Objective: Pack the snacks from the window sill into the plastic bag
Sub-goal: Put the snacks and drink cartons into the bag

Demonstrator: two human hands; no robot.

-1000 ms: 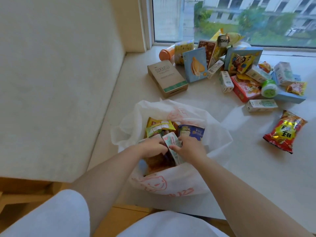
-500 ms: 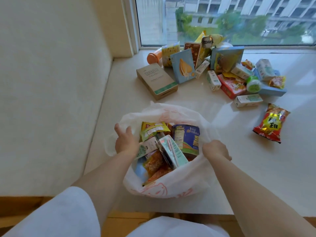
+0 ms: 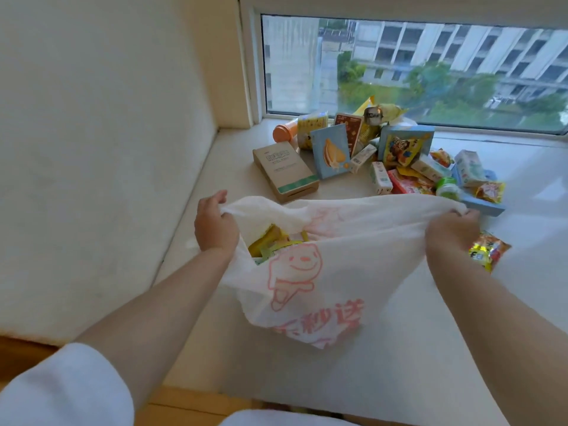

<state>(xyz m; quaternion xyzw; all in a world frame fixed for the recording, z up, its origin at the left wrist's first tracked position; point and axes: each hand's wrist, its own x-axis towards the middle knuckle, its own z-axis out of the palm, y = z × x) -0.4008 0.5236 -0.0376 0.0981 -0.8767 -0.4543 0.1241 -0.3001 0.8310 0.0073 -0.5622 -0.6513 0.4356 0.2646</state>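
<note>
At frame centre, the white plastic bag point(image 3: 310, 272) is stretched taut between both hands: the left hand point(image 3: 215, 224) pinches its left edge, the right hand point(image 3: 451, 226) grips its right edge. Unpacked snacks point(image 3: 384, 155) lie heaped on the sill point(image 3: 522, 302), upper centre, below the window point(image 3: 415, 66).

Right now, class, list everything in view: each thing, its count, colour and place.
bag: one, white with pink print, front of sill, held up by its rim
snacks in bag: count hidden, yellow and green, seen through left opening
brown box: one, flat behind bag
blue box: one, upright, mid pile
orange bottle: one, lying by window
red packet: one, beside right hand
sill: one, white
left hand: grips rim
right hand: grips rim
</note>
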